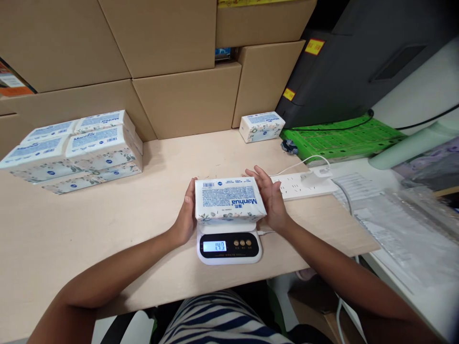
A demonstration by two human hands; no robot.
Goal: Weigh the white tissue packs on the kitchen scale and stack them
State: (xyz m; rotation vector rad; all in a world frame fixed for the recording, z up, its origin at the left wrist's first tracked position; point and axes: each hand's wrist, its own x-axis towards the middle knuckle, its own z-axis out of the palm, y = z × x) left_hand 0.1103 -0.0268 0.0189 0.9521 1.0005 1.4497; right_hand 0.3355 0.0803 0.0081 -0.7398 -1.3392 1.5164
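At the centre of the frame, 1 Manhua pack [229,198] lay on the white scale [230,243], whose display [214,246] was lit; setting it there looked done, though the hands were not clear of it. A stack of packs [95,139] at left and 1 lone pack [261,126] at upper right sat off the scale. The left hand [185,217], unclamped, apparently touched the pack's left side; the right hand [271,201] was open, fingers spread, at its right side, contact unclear.

Pack [229,197]: white, blue print, floral edge, lying flat on scale [231,260]. Scale: white, black panel, display lit.
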